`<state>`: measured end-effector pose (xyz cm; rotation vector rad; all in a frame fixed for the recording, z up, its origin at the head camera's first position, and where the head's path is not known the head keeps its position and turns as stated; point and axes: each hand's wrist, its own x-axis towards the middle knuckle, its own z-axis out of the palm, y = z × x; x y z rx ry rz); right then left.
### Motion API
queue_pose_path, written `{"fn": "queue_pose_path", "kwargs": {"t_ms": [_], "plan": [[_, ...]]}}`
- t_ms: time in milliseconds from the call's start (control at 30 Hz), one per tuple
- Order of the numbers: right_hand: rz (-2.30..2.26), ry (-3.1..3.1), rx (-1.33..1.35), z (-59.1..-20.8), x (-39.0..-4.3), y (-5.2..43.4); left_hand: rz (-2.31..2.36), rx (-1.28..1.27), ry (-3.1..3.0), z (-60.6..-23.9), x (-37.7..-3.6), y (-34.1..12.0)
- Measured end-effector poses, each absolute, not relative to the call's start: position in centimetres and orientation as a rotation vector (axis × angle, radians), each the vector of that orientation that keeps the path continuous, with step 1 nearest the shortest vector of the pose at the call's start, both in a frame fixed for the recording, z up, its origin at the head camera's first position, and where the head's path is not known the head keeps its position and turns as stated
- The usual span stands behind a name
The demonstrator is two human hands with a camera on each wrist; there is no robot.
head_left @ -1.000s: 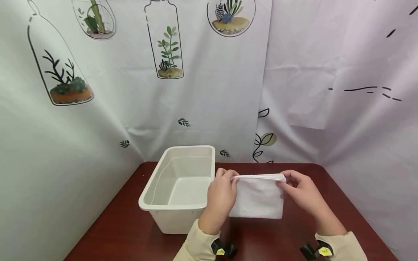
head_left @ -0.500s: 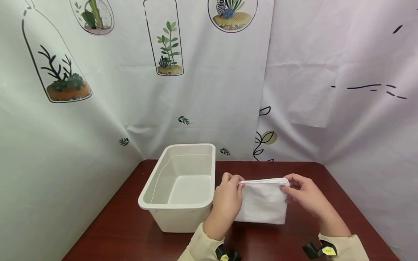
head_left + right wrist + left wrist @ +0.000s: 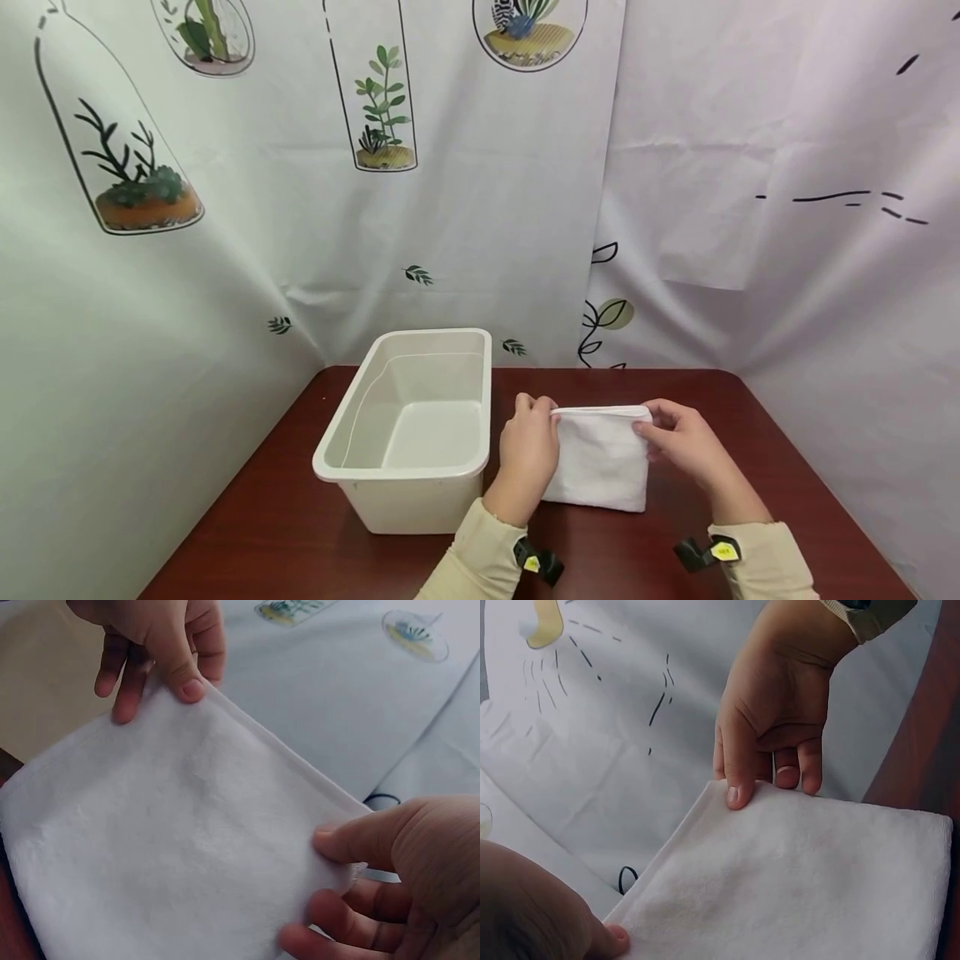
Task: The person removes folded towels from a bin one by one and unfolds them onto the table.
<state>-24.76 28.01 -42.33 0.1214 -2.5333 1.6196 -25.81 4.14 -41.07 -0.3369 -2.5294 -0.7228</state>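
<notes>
A folded white towel point(image 3: 600, 458) hangs by its top edge between my two hands, to the right of the plastic tub. My left hand point(image 3: 528, 446) pinches its upper left corner, thumb on the near face. At the upper right corner, my right hand point(image 3: 686, 442) pinches the cloth between thumb and fingers. Layers of the fold show along the top edge. In the left wrist view the towel point(image 3: 802, 877) looks soft and fuzzy, with the right hand point(image 3: 780, 712) at its corner. The right wrist view shows the left hand point(image 3: 165, 645) gripping the opposite corner.
A deep off-white plastic tub point(image 3: 450, 504) stands on the dark red table point(image 3: 277, 533), just left of my left hand, with nothing in it. Behind and at both sides hangs a white curtain point(image 3: 510, 217) printed with plants in jars.
Both hands keep their pinch on the towel's top corners. The hands and towel shift slightly right, then a little back left, and the towel faces the camera somewhat more squarely.
</notes>
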Motion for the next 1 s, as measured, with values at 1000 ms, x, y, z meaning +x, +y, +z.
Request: {"fn": "queue_pose_path", "kwargs": {"t_ms": [1000], "plan": [[1.244,-2.389,-0.258,-48.7,-29.6,25.6,-0.891,-0.26,-2.656,-46.8,-31.9,6.1]]}}
